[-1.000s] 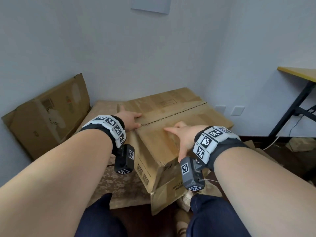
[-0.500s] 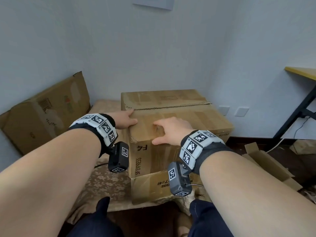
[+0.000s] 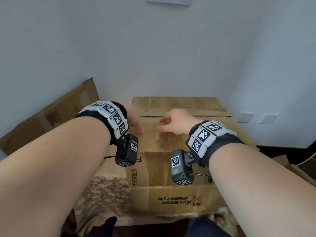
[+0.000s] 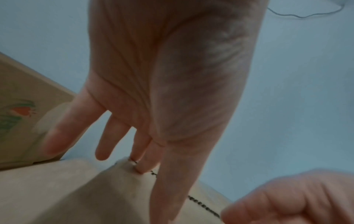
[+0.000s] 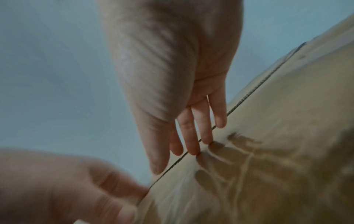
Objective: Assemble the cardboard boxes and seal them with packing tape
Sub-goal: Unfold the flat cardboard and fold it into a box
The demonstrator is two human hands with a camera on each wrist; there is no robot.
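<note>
A brown cardboard box (image 3: 160, 142) printed "SF EXPRESS" stands in front of me with its top flaps folded down. They meet at a jagged seam (image 3: 213, 115) that runs left to right. My left hand (image 3: 135, 117) is over the seam's left end. In the left wrist view its fingers (image 4: 141, 165) are straight and touch the cardboard there. My right hand (image 3: 174, 122) is just to the right of it. Its straight fingertips (image 5: 193, 148) rest along the seam (image 5: 247, 94). Neither hand holds anything. No tape is in view.
A flattened cardboard box (image 3: 56, 117) leans on the wall at the left. The box stands on a patterned cloth (image 3: 106, 190), and a printed bottom flap (image 3: 171, 199) hangs toward my knees. More cardboard (image 3: 282, 161) lies at the right, below wall sockets (image 3: 246, 117).
The box has turned square to me. Both hands have left the near edge of the top and moved forward to the seam.
</note>
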